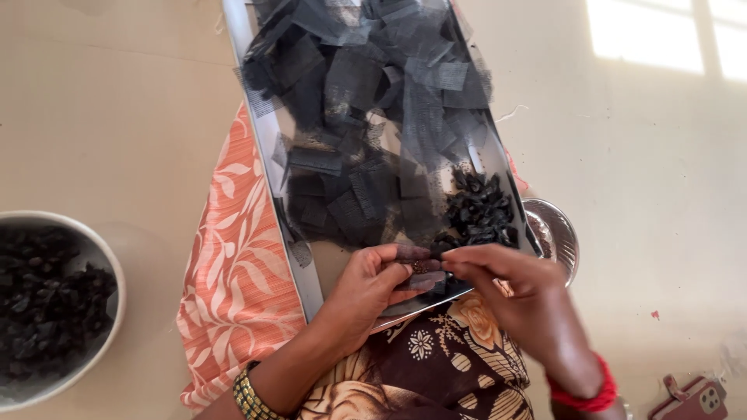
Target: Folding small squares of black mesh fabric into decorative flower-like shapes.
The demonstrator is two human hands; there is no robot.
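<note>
Both hands, left (372, 281) and right (507, 289), pinching small dark piece (424, 267) over steel tray (305, 274).

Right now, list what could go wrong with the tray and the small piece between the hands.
1. The metal tray rests tilted across the lap; a knee shift might slide the black mesh squares and the dark folded pile off.
2. The small piece is pinched only by fingertips of the left hand and right hand; it could drop into the clutter.
</note>
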